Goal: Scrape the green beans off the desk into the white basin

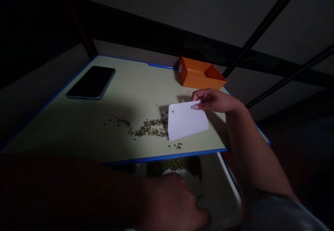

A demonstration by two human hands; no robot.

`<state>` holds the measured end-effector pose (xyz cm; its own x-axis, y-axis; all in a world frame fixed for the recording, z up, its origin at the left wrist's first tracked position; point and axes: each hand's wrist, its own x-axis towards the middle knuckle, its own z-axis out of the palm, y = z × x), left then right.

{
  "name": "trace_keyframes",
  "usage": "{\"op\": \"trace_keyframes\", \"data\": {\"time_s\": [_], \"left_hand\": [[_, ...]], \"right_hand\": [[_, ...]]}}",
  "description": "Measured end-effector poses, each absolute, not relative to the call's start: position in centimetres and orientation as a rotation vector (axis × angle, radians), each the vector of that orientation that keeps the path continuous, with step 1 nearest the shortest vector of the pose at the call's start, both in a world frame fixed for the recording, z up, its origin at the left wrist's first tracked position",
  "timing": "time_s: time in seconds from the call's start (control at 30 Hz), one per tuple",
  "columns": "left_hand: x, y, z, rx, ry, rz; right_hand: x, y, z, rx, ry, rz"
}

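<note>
Right hand (210, 100) is pinching a seemingly light, stiff scraper (186, 123), sensibly near its upper corner. Left hand (176, 199) is hiding its grip.

"What stands behind the table (125, 84)?"
"Dim grey panels (161, 1), crossed by a broad black band (143, 32), with dark slanting strips (263, 28) beyond the table's right side."
"And the table itself?"
"Pale wood-grain top, blue edging (161, 157), brightest around its middle."
</note>
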<state>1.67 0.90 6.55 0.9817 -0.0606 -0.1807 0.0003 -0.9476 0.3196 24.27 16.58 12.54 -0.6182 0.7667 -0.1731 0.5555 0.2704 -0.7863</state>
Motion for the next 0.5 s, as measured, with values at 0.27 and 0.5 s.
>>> {"op": "trace_keyframes", "data": {"time_s": [0.27, 0.5], "left_hand": [[1.64, 0.93, 6.72, 2.787, -0.029, -0.225], [1.50, 0.76, 6.74, 2.795, 0.014, -0.219]], "right_hand": [[24.72, 16.88, 12.48, -1.309, -2.271, 1.147], [24.98, 17.01, 12.37, -1.344, -2.248, 1.119]]}}
